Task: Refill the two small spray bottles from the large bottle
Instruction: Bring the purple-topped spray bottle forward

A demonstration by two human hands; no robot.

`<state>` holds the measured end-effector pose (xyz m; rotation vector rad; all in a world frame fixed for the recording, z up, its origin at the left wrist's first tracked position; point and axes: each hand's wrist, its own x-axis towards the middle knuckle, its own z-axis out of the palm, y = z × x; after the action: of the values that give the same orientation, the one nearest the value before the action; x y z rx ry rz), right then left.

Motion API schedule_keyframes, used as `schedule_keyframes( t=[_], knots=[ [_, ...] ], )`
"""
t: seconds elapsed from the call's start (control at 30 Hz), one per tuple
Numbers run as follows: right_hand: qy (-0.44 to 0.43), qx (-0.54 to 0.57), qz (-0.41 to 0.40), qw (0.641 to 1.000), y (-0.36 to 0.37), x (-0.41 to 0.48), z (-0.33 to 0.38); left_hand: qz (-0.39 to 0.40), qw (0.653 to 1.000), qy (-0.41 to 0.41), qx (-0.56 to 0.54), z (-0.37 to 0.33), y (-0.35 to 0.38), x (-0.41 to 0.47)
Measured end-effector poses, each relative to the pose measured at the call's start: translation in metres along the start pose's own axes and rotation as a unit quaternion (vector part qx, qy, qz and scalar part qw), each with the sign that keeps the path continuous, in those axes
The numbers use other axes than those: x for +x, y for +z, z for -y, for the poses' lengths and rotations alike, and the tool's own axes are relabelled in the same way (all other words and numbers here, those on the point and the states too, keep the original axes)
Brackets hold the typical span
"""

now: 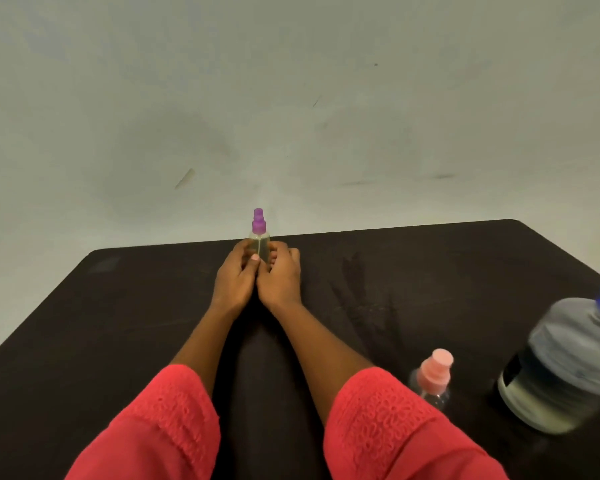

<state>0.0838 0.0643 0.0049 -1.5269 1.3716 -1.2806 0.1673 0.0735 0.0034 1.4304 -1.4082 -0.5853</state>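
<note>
The purple-capped spray bottle (pixel 259 242) stands upright at the far edge of the black table (pixel 118 306), about in the middle of that edge. The left hand (pixel 234 277) and the right hand (pixel 280 275) hold it from both sides. Their fingers are curled around the clear lower body, and the left thumb lies across its front. The purple cap stays free above the hands.

The pink-capped spray bottle (pixel 433 375) stands on the near right part of the table. The large bottle (pixel 561 368), with a blue cap, is at the table's right side, blurred.

I judge the small bottle to be light, stiff plastic that tips easily, so one hand should hold the body while the other turns the cap. The large bottle looks heavier and its liquid will shift, so I think it should be gripped around its wide body.
</note>
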Motion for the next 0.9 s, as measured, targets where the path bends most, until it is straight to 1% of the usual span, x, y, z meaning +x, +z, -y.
schedule_keyframes(
  t=[0.6, 0.9],
  knots=[
    [-0.025, 0.002, 0.015, 1.000, -0.037, -0.078, 0.003, 0.008, 0.999, -0.030, -0.026, -0.025, -0.009, -0.085],
    [-0.033, 0.008, 0.064, 0.997, -0.059, -0.118, 0.000, 0.002, 0.998, -0.041, -0.041, -0.033, -0.016, -0.136]
  ],
)
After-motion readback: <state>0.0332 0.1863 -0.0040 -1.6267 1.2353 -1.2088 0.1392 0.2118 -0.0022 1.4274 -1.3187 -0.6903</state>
